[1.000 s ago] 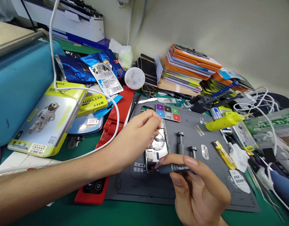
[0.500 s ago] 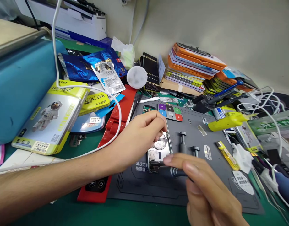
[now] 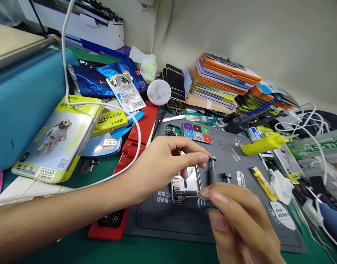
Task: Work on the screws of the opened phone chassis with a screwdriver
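An opened phone (image 3: 182,183) with its inner parts exposed lies on the dark grey work mat (image 3: 168,223). My left hand (image 3: 182,156) hovers over its upper part, thumb and index tip pinched close together beside the cap of a dark screwdriver (image 3: 212,170) on the mat. Whether anything sits between those fingertips is too small to tell. My right hand (image 3: 242,220) grips another dark screwdriver (image 3: 204,202) with silver rings, its front end by the phone's lower edge. A further dark screwdriver (image 3: 227,177) lies partly behind my right hand.
A coloured screw tray (image 3: 197,132) sits beyond the phone. To the right are a yellow lighter (image 3: 264,183), a yellow bottle (image 3: 263,143) and tangled white cables. Battery boxes (image 3: 58,139), a red holder (image 3: 108,229) and a white cable (image 3: 139,135) occupy the left.
My left hand has shifted right from over the phone, its fingers less curled, to beside the screwdriver cap. My right hand has moved slightly left and down, still holding its screwdriver.
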Available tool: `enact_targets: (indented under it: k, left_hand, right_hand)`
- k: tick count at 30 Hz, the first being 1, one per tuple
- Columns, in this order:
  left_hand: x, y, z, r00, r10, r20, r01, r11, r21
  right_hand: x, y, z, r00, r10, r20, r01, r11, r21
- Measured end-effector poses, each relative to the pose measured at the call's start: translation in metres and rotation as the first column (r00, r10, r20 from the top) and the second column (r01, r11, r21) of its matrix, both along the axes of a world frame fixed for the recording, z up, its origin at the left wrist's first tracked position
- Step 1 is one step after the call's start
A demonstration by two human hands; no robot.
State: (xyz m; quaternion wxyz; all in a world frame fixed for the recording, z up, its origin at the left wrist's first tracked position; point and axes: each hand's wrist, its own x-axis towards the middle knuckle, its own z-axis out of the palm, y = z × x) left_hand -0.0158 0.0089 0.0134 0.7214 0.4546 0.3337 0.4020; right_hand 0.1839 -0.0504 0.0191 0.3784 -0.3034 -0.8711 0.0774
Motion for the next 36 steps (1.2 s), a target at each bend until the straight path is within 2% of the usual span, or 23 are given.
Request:
enact_targets:
  k: [3, 6, 9, 12, 14, 17, 20, 25, 29, 33, 36]
  left_hand:
    - [0.001, 0.000, 0.001, 1.000, -0.011, -0.008, 0.011, 1.000, -0.014]
    - [0.003, 0.001, 0.001, 0.999, -0.014, -0.037, 0.011, 0.998, -0.056]
    - [0.005, 0.001, -0.001, 0.999, -0.014, -0.041, 0.010, 0.996, -0.092]
    - [0.007, 0.000, -0.001, 0.996, -0.090, -0.019, 0.088, 0.989, -0.119]
    - [0.007, -0.002, 0.001, 0.982, -0.190, -0.019, 0.186, 0.974, -0.132]
    - [0.008, -0.005, 0.004, 0.949, -0.313, 0.029, 0.313, 0.931, -0.187]
    - [0.010, -0.006, 0.006, 0.940, -0.335, 0.073, 0.342, 0.916, -0.209]
    - [0.010, -0.006, 0.007, 0.938, -0.338, 0.071, 0.345, 0.909, -0.235]
    - [0.010, -0.008, 0.005, 0.937, -0.347, 0.047, 0.349, 0.913, -0.212]
    - [0.011, -0.009, 0.004, 0.936, -0.343, 0.079, 0.352, 0.910, -0.220]
    - [0.011, -0.008, 0.006, 0.937, -0.337, 0.092, 0.349, 0.908, -0.234]
  right_hand:
    - [0.002, -0.001, -0.004, 0.998, 0.052, 0.022, -0.051, 0.997, -0.053]
    - [-0.002, -0.005, -0.008, 0.999, -0.006, 0.037, 0.010, 0.992, -0.123]
    - [-0.010, -0.005, -0.006, 0.985, -0.085, -0.150, 0.058, 0.983, -0.175]
    - [-0.014, -0.001, 0.000, 0.868, -0.280, -0.410, 0.199, 0.953, -0.230]
    - [-0.012, 0.003, 0.003, 0.771, -0.405, -0.491, 0.300, 0.912, -0.280]
    - [-0.005, 0.007, 0.004, 0.687, -0.482, -0.543, 0.350, 0.875, -0.335]
    - [0.000, 0.008, 0.006, 0.690, -0.473, -0.548, 0.325, 0.879, -0.350]
    - [-0.001, 0.005, 0.009, 0.732, -0.401, -0.550, 0.268, 0.913, -0.308]
    - [-0.001, 0.006, 0.008, 0.743, -0.389, -0.544, 0.258, 0.917, -0.303]
    - [0.001, 0.006, 0.008, 0.719, -0.381, -0.581, 0.220, 0.918, -0.330]
    - [0.002, 0.007, 0.009, 0.688, -0.431, -0.583, 0.212, 0.889, -0.406]
